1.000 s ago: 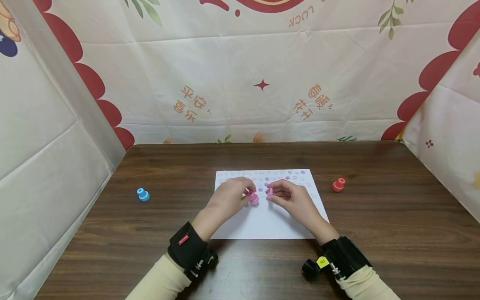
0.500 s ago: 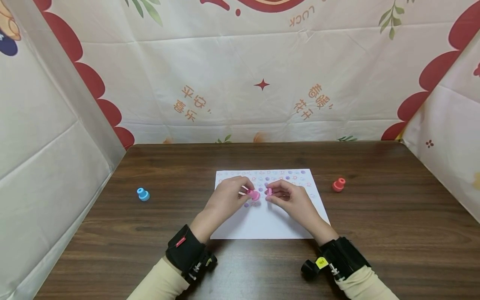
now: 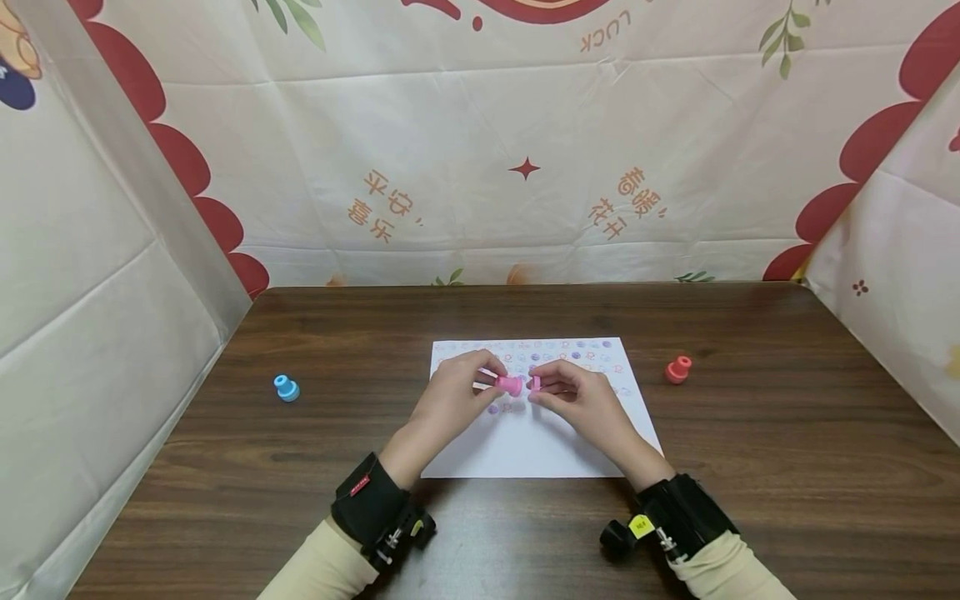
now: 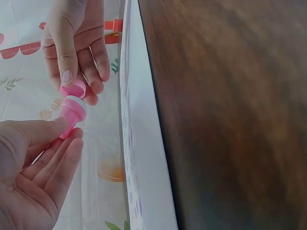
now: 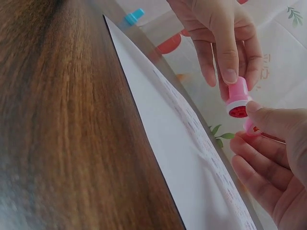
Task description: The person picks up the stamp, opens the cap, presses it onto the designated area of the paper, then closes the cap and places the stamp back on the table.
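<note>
Pinching a pink stamp [image 3: 510, 385] in the left hand [image 3: 452, 393], thumb against fingers; pinching a pink cap [image 3: 536, 383] likewise in the right hand [image 3: 583, 397], just beside the stamp; holding both above printed white paper [image 3: 525, 454]; on the table [image 3: 225, 500], well apart, a blue stamp [image 3: 286, 388] left, a red stamp [image 3: 678, 370] right.

Pink stamp [image 3: 509, 385] is being held uncapped slightly below and right of head-frame centre, tipped sideways, white-rimmed red face [image 5: 238, 111] pointing right. Short pink cap [image 3: 536, 383] is hovering just right, small gap showing.
</note>
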`<state>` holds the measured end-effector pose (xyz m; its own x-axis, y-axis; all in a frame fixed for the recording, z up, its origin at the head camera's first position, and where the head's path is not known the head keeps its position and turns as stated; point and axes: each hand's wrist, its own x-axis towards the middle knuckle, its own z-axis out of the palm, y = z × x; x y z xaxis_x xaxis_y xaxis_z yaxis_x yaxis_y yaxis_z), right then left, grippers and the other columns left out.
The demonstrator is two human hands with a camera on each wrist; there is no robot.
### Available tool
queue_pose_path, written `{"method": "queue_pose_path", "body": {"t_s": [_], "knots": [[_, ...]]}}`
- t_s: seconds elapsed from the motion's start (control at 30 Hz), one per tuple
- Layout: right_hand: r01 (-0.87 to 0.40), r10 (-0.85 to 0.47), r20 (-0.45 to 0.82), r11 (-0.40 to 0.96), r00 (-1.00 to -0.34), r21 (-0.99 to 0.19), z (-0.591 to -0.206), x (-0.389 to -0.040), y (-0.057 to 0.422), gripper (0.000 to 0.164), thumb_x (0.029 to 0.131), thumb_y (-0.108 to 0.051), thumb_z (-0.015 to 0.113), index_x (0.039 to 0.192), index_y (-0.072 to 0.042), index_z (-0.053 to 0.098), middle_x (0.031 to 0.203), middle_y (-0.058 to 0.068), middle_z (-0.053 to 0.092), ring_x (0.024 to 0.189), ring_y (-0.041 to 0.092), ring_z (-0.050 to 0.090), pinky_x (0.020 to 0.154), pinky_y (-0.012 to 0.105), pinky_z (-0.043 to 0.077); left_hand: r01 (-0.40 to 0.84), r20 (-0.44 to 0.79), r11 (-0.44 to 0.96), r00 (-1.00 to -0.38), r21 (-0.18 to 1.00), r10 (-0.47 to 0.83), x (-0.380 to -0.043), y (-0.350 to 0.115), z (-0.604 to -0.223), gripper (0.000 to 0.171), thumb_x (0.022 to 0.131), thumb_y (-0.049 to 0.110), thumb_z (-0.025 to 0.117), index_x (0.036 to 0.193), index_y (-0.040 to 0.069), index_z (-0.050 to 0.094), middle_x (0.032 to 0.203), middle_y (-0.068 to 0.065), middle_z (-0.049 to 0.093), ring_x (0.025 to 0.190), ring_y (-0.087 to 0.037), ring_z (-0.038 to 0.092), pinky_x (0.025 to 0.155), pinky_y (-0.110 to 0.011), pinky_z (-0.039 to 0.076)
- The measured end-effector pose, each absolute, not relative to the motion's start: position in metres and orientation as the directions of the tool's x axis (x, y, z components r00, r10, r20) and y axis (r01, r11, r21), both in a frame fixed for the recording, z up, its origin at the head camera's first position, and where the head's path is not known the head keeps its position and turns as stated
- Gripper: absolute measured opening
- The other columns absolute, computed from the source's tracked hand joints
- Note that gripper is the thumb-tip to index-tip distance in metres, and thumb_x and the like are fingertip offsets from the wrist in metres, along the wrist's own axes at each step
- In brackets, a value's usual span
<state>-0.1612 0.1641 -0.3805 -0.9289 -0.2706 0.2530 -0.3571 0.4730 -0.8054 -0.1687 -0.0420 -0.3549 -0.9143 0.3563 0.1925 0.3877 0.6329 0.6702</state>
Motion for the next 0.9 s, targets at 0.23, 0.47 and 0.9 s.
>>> {"method": "queue_pose_path", "body": {"t_s": [0.23, 0.47, 0.9], "knots": [[-0.361, -0.273, 0.256, 0.476, -0.927, -0.802, -0.382, -0.1621, 0.1631, 0.031, 0.079, -0.013, 0.077, 0.107, -0.006, 0.067, 0.094, 0.01, 0.074, 0.082, 0.014, 0.069, 0.077, 0.041, 0.06, 0.367, 0.213, 0.545, -0.921, 0.753, 0.327, -0.1672, -0.0427, -0.3565, 0.02, 0.08, 0.007, 0.075, 0.097, 0.009, 0.065, 0.099, -0.006, 0.072, 0.088, -0.016, 0.07, 0.077, -0.035, 0.061], [-0.382, -0.284, 0.275, 0.464, -0.919, -0.799, -0.3795, -0.1613, 0.1612, 0.031, 0.079, -0.012, 0.077, 0.107, -0.005, 0.067, 0.095, 0.011, 0.074, 0.082, 0.015, 0.069, 0.077, 0.042, 0.06, 0.334, 0.201, 0.493, -0.931, 0.803, 0.304, -0.1659, -0.0426, -0.3575, 0.021, 0.08, 0.006, 0.075, 0.097, 0.008, 0.064, 0.099, -0.007, 0.071, 0.088, -0.019, 0.071, 0.076, -0.038, 0.061], [-0.391, -0.291, 0.282, 0.452, -0.914, -0.802, -0.3794, -0.1617, 0.1589, 0.03, 0.079, -0.011, 0.077, 0.106, -0.005, 0.067, 0.098, 0.011, 0.073, 0.083, 0.015, 0.069, 0.077, 0.041, 0.06, 0.326, 0.204, 0.44, -0.931, 0.837, 0.302, -0.1666, -0.0425, -0.3628, 0.019, 0.08, 0.006, 0.075, 0.097, 0.008, 0.065, 0.098, -0.007, 0.071, 0.086, -0.017, 0.071, 0.07, -0.037, 0.062]]}}
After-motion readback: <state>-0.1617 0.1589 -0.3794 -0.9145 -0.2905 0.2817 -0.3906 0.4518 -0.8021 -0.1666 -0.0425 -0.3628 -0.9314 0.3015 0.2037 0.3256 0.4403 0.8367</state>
